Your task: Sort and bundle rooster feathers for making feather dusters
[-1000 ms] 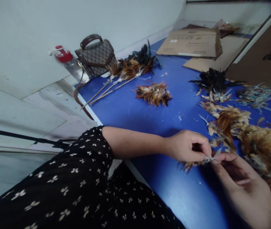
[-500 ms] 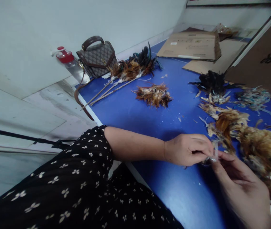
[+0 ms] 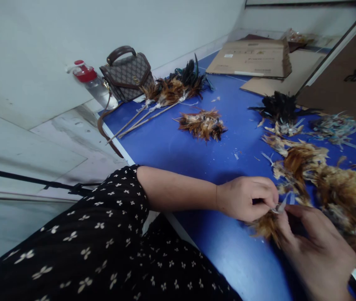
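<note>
My left hand (image 3: 249, 198) is closed in a pinch at the tied end of a small brown feather bunch (image 3: 265, 228). The feathers fan out below the fingers, partly covered by both hands. Thumb and forefinger of my right hand (image 3: 318, 246) pinch a whitish translucent strip (image 3: 282, 203) right beside the left fingertips. A loop of the strip sticks up between the hands. How it winds around the feather ends is too small to tell.
On the blue table (image 3: 159, 150) lie a brown feather bunch (image 3: 203, 125), feather-topped sticks (image 3: 146, 119), tan feathers (image 3: 309, 163), black feathers (image 3: 278, 108) and bluish strips (image 3: 334, 128). A handbag (image 3: 129, 75), a bottle (image 3: 94, 85) and flattened cardboard (image 3: 249, 58) stand or lie toward the back.
The brown feather bunch has come into sight below my hands. The strip's loop now stands between the fingers, and my right hand has turned slightly.
</note>
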Motion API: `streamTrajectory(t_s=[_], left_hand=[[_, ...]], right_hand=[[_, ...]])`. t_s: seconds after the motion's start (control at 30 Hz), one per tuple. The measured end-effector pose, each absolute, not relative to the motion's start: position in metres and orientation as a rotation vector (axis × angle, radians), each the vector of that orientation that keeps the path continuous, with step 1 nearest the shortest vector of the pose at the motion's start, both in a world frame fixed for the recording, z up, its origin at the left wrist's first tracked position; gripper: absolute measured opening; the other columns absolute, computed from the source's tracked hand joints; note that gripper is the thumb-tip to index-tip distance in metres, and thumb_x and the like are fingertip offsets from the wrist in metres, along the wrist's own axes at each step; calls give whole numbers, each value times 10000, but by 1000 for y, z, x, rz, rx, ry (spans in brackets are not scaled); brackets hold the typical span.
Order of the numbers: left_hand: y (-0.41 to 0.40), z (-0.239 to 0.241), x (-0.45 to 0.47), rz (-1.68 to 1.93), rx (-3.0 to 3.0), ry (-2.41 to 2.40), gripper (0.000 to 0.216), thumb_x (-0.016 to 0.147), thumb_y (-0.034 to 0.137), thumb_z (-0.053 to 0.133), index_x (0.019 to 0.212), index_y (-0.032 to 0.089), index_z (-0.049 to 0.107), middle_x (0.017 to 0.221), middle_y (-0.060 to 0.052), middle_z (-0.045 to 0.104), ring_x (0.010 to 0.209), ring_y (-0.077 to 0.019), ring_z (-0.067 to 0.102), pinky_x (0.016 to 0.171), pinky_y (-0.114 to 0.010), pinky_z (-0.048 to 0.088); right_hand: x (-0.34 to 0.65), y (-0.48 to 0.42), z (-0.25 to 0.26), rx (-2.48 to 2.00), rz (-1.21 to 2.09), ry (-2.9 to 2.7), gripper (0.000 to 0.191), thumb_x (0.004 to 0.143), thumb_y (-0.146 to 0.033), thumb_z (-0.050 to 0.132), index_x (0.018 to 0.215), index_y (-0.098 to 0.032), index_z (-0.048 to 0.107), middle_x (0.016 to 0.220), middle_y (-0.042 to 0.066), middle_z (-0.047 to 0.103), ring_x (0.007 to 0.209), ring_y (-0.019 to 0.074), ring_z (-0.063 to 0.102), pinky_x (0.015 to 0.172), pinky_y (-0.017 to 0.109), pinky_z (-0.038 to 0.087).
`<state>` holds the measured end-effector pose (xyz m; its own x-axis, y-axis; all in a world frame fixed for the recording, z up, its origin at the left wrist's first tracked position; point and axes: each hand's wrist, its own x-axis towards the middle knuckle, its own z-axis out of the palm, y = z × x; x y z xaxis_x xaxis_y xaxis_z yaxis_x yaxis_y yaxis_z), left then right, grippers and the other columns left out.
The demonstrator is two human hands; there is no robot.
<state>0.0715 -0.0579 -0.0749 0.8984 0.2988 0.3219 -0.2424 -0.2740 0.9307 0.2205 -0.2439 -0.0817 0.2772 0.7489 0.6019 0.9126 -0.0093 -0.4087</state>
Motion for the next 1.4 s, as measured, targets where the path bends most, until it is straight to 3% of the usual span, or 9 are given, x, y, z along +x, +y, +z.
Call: streamTrajectory(t_s=[0.27, 0.4, 0.5, 0.6, 0.7, 0.9, 1.2, 1.4], left_hand=[[-48, -73, 69, 575, 1707, -43, 279, 806, 91, 912, 698, 233, 699, 998, -93, 792, 1024, -189, 750, 1109, -381, 641], [-47, -75, 74, 404, 1490, -26, 264, 826, 136, 994, 769, 191, 742, 1036, -87, 818, 1046, -172, 774, 1123, -388, 622], [-52, -78, 78, 216, 1239, 96, 361, 791, 231, 1089, 865, 166, 742, 940, -39, 805, 915, -146, 764, 979, -361, 629], [-59, -79, 78, 121, 1130, 200, 426, 841, 313, 1088, 923, 173, 694, 835, 17, 778, 710, -87, 649, 788, -310, 547], [-65, -76, 75, 105, 1127, 256, 386, 913, 267, 1037, 916, 179, 661, 753, 52, 735, 654, -67, 587, 722, -291, 469], [-70, -71, 72, 140, 1204, 369, 349, 940, 102, 966, 874, 183, 633, 696, 77, 682, 663, -65, 598, 721, -279, 470], [-70, -70, 68, 199, 1283, 427, 321, 946, 151, 918, 869, 206, 611, 707, 78, 666, 579, -64, 536, 584, -268, 425], [-67, -75, 72, 218, 1280, 424, 264, 942, 130, 887, 934, 194, 631, 732, 63, 699, 617, -56, 607, 630, -226, 490]], right_hand=[[230, -247, -83, -1902, -214, -1428, 165, 1149, -402, 714, 1055, -281, 775, 1014, 57, 794, 905, 258, 763, 850, 408, 576], [241, -249, -93, -1903, -189, -1634, 301, 1148, -528, 648, 1014, -280, 753, 913, 60, 780, 738, 242, 735, 686, 369, 532], [243, -251, -99, -2072, -264, -1797, 397, 1164, -577, 565, 971, -266, 718, 838, 79, 739, 626, 231, 672, 563, 341, 367], [236, -250, -99, -2186, -423, -1915, 402, 1171, -509, 525, 894, -253, 662, 757, 77, 681, 573, 217, 606, 578, 337, 252], [228, -247, -98, -2155, -555, -1960, 375, 1159, -443, 512, 874, -241, 650, 730, 75, 662, 543, 202, 544, 601, 330, 212], [230, -250, -105, -2114, -599, -1990, 335, 1140, -409, 592, 860, -232, 641, 796, 61, 688, 592, 172, 531, 605, 321, 194], [228, -251, -102, -2104, -514, -2009, 312, 1126, -397, 621, 851, -251, 620, 778, 42, 670, 584, 178, 545, 588, 330, 228], [225, -245, -92, -2035, -509, -1939, 356, 1156, -357, 531, 823, -253, 607, 794, 31, 690, 576, 171, 558, 571, 348, 293]])
